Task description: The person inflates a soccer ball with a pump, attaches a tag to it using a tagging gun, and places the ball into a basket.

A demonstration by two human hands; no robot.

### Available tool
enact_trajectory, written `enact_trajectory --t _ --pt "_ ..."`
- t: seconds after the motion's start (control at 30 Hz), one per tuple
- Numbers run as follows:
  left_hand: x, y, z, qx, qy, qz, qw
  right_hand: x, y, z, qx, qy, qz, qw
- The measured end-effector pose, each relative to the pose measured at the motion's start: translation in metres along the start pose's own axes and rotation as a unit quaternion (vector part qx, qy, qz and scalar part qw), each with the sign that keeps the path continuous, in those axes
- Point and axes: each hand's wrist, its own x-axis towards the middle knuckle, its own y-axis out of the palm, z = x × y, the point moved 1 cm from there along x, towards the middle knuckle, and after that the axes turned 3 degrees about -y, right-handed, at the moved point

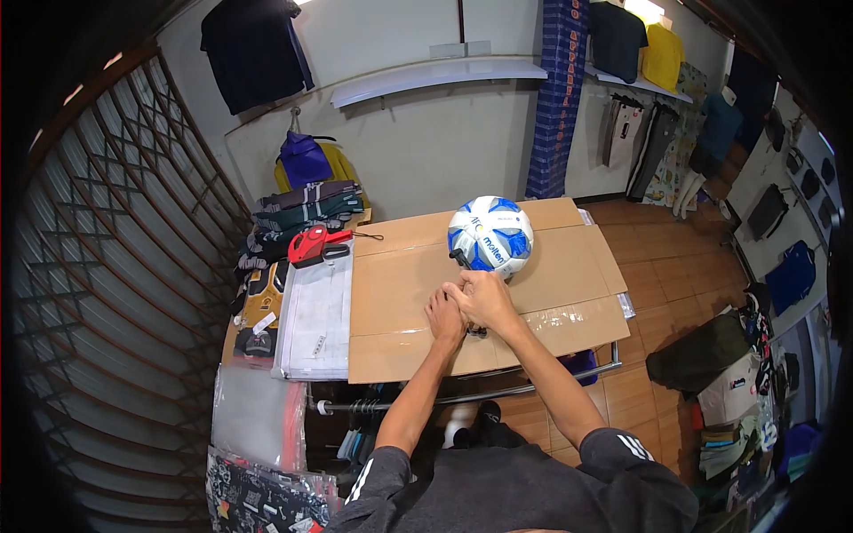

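Apparently a clothing shop, with shirts (pixel 256 51) displayed on the wall, folded garments (pixel 306 206) in stacks, trousers (pixel 623 131) hanging, hangers (pixel 357 425) below the table (pixel 400 284)

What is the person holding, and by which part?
A black object, seemingly by its middle: one end pokes out by the ball. The right hand closes on it; the left hand's grip is unclear.

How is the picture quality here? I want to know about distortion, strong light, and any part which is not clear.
Head view: wide-lens bending curves the gate and white shelf, corners black; lamp overexposed; glare on the clear tape; dark item at the left hand and right hand partly hidden, too small to identify.
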Motion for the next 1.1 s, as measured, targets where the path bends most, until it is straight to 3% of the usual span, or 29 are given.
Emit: enact_trajectory --t 0.13,0.27,0.53,0.63,0.73,1.1 --pt "0.000 0.004 0.003 0.004 0.004 0.000 1.000 -0.008 0.014 -0.014 -0.004 0.023 0.017 1.000" --pt "-0.001 0.006 0.007 -0.033 0.018 -0.030 0.999 -0.018 0.015 -0.013 0.026 -0.021 -0.025 0.999" --pt "-0.001 -0.002 -0.003 -0.021 0.020 -0.068 0.997 -0.011 -0.078 0.069 0.066 0.036 -0.026 0.997" --pt "-0.003 -0.001 -0.002 -0.023 0.020 -0.069 0.997 -0.004 -0.078 0.067 0.127 0.005 -0.054 0.990" --pt "0.001 -0.001 -0.004 -0.016 0.017 -0.069 0.997 0.006 -0.043 0.032 0.082 -0.033 -0.082 0.993" --pt "-0.003 0.004 0.000 0.003 0.034 -0.097 0.995 -0.005 0.013 -0.017 0.044 -0.008 -0.083 0.996"
